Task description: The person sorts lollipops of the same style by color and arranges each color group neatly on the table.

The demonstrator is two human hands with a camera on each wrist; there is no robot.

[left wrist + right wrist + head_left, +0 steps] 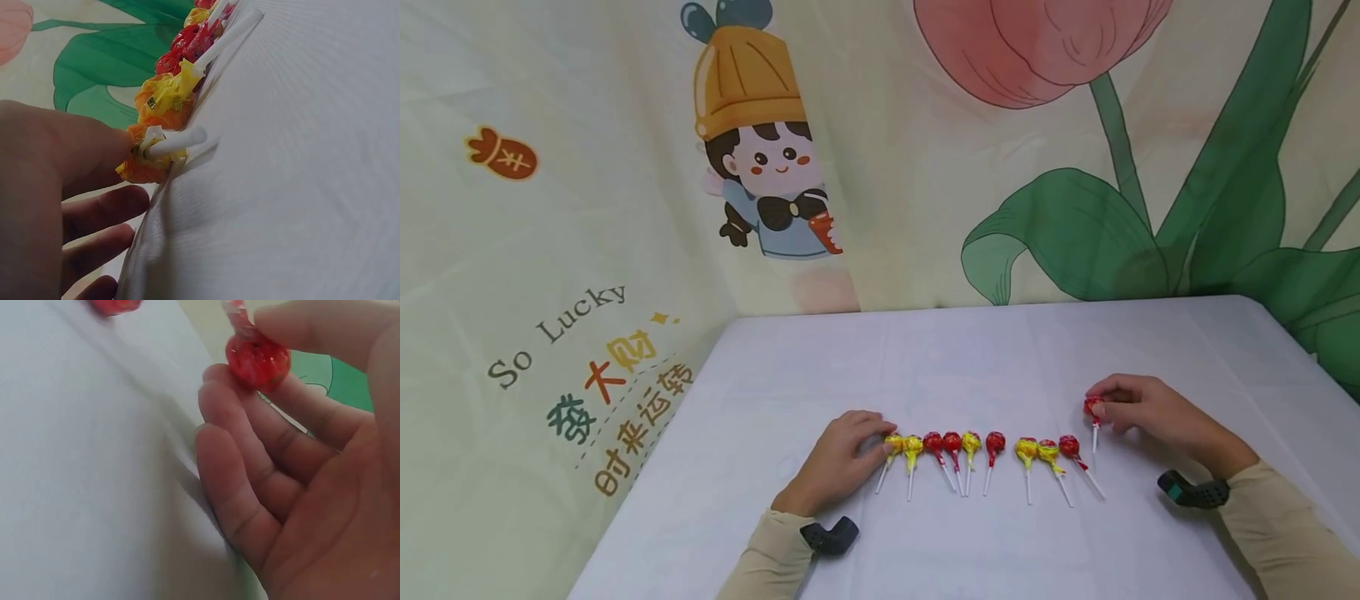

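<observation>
My right hand (1142, 408) pinches a red-wrapped lollipop (257, 362) by its candy head between thumb and forefinger, its white stick pointing down toward me in the head view. At the other end of a row of lollipops, the thumb and forefinger of my left hand (842, 454) pinch the head of a yellow-wrapped lollipop (150, 164); its other fingers hang apart below. Beside it lies another yellow lollipop (912, 447). Further along come two red ones, a yellow lollipop (971, 442), a red lollipop (995, 443), two more yellow ones and a red lollipop (1069, 447).
The row lies on a table (865, 367) with a white cover, heads away from me and sticks toward me. Behind the table hangs a printed cloth (895, 167) with a tulip and a cartoon figure. A black band with a device (1195, 490) sits at each wrist.
</observation>
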